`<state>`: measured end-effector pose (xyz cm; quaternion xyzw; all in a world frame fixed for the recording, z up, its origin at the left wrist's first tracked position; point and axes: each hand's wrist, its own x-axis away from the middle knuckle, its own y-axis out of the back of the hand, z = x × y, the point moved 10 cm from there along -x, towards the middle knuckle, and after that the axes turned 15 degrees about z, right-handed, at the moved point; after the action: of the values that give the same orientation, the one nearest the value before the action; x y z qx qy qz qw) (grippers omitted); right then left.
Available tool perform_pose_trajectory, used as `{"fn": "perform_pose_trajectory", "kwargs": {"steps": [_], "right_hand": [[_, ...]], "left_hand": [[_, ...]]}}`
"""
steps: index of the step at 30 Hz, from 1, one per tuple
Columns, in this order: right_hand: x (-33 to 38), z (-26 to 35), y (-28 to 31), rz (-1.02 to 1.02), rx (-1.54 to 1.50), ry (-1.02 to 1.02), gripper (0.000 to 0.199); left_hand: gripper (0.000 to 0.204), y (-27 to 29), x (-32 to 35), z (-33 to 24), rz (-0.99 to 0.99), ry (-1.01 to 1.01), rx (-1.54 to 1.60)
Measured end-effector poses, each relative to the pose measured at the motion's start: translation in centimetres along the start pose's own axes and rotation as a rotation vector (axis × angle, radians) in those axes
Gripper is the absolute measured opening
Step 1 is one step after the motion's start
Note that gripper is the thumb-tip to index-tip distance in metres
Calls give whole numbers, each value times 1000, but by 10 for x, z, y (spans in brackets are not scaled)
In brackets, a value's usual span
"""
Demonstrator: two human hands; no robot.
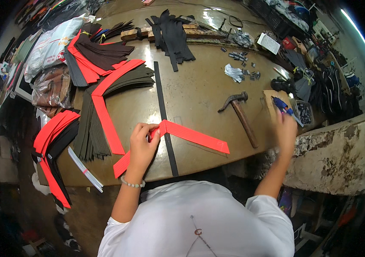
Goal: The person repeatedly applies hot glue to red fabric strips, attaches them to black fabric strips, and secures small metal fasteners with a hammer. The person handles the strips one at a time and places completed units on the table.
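Pinched between the fingers of my left hand (pixel 145 138) is a red ribbed strip (pixel 197 136), bent to an angle at its middle. It lies across a narrow black strip (pixel 162 100) on the table. One arm of the red strip runs under my left wrist, the other stretches right. Out to the right, my right hand (pixel 286 128) is at a blue glue gun (pixel 280 104) on a piece of cardboard (pixel 270 95). Motion smears those fingers, so their grip is unclear. A hammer (pixel 243 118) with a wooden handle lies between my hands.
Stacks of dark ribbed strips (pixel 91 132) and red strips (pixel 56 132) lie left, near a white bundle (pixel 85 169). Black strips (pixel 172 38) are piled at the back. Small dark pieces (pixel 251 75) and a clear container (pixel 304 115) sit right. A worn ledge (pixel 332 158) adjoins the table.
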<state>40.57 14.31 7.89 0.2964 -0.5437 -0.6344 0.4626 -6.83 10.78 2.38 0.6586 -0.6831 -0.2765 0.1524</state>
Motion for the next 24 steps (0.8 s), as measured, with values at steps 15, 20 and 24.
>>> {"fn": "perform_pose_trajectory", "kwargs": {"steps": [15, 20, 24], "right_hand": [[-201, 123, -73, -10, -32, 467, 19], [-133, 133, -20, -304, -201, 470, 16], [-3, 179, -9, -265, -401, 795, 11]], "left_hand": [[11, -1, 3, -2, 26, 11, 27], [13, -5, 11, -5, 63, 3, 27], [13, -2, 22, -16, 52, 24, 13]]}}
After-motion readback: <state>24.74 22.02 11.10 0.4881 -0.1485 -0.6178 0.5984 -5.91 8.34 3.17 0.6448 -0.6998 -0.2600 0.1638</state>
